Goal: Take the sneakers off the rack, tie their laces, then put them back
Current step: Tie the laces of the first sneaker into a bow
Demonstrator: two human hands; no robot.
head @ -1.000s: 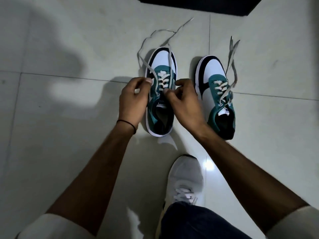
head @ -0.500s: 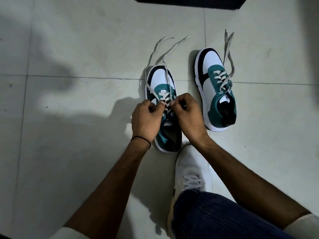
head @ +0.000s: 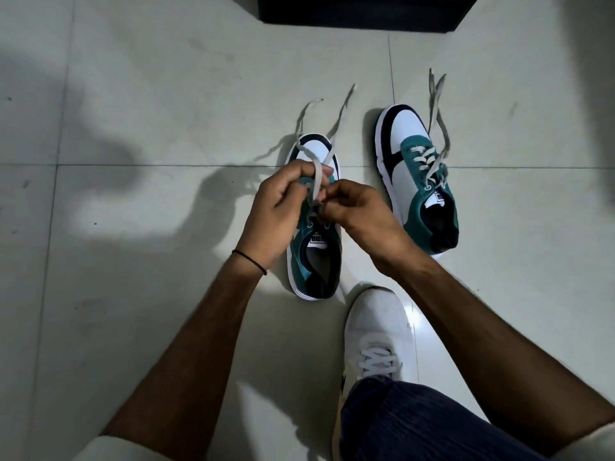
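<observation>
The near teal-and-white sneaker [head: 314, 247] stands on the tiled floor [head: 133, 294], its long axis running straight away from the person, toe far, heel near. Both hands meet directly above its tongue: the left hand [head: 278, 211] is pinched shut on one strand of its lace [head: 316, 181], the right hand [head: 361, 211] pinched on the other, fingertips almost touching. The lace ends trail past the toe onto the floor. The knot to be pulled lies between the two hands, equally near each. The second sneaker [head: 417, 181] stands just right of the first, parallel, laces loose. A dark rack base [head: 359, 11] lies beyond both toes.
</observation>
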